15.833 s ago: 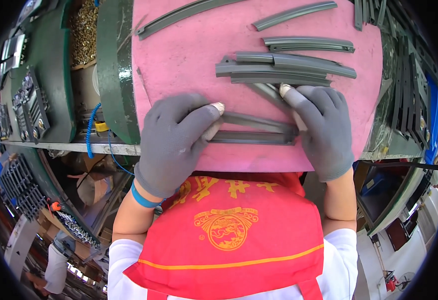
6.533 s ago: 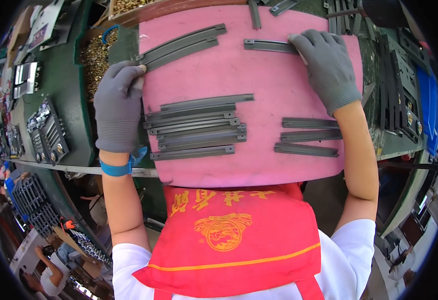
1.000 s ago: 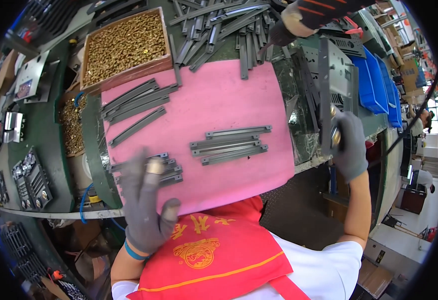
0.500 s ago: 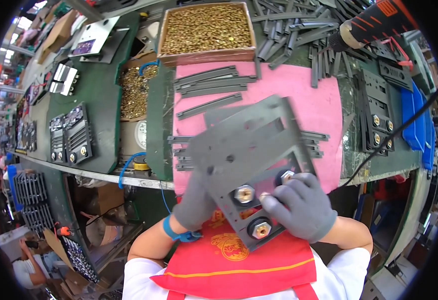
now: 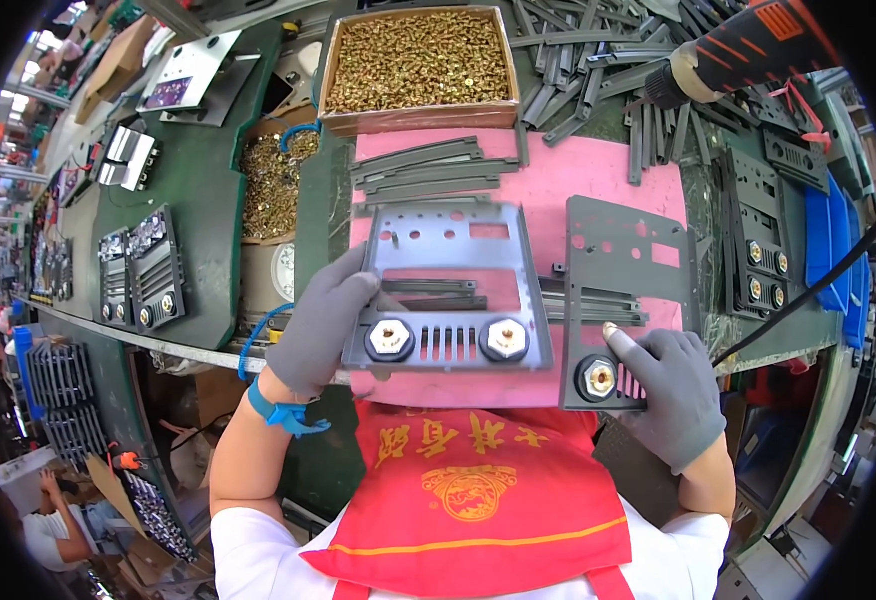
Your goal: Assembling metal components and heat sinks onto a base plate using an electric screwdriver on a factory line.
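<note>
My gloved left hand (image 5: 313, 330) grips the left edge of a grey metal panel (image 5: 433, 258), its thumb on the front. The panel has round holes, rectangular cutouts, a row of slots and two brass hex fittings near its lower edge. Just to the right, a matching darker panel (image 5: 608, 280) is held at its lower right by my gloved right hand (image 5: 670, 400). One brass fitting shows at its lower left; my right fingers hide the area beside it. The panels are apart, side by side over a pink mat (image 5: 548, 160).
Grey metal strips (image 5: 438, 170) lie on the mat behind the panels. A box (image 5: 418, 75) of small brass parts stands at the back. A power screwdriver (image 5: 733, 55) hangs at the upper right. More panels (image 5: 753, 215) and blue bins (image 5: 828, 240) are at the right.
The two panels, tilted and overlapping before, are now separated and nearly upright in view. My left hand has moved left with one, my right hand to the right with the other.
</note>
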{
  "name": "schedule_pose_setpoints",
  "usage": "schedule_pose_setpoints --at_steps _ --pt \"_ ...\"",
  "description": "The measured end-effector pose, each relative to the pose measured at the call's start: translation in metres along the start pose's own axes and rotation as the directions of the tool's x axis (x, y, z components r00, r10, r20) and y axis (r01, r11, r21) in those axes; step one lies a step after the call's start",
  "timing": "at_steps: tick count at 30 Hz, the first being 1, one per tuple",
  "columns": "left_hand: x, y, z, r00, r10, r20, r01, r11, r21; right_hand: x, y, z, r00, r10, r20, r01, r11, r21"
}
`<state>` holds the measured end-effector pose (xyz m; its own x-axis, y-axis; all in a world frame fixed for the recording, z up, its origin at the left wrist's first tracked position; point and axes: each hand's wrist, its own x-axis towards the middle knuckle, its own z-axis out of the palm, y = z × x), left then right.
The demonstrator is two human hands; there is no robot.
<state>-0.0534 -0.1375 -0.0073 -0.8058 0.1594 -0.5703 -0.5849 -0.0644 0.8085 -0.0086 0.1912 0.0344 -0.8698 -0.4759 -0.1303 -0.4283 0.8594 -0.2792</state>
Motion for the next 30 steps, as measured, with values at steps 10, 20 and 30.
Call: schedule_pose_setpoints --at_steps 10,20,30 --pt "0.000 -0.021 -0.014 0.992 0.065 -0.104 -0.056 0.994 0.092 0.017 0.004 0.047 0.999 0.035 0.017 -0.036 0.998 0.059" --pt "-0.021 -0.032 0.002 0.899 0.325 -0.295 0.179 0.343 0.922 0.030 0.010 0.046 0.999 -0.039 0.017 0.037 0.994 0.099" --pt "0.149 0.094 -0.029 0.584 0.698 0.414 -0.405 -0.192 0.894 0.096 0.061 -0.015 0.132 0.445 -0.886 0.009 0.893 0.450"
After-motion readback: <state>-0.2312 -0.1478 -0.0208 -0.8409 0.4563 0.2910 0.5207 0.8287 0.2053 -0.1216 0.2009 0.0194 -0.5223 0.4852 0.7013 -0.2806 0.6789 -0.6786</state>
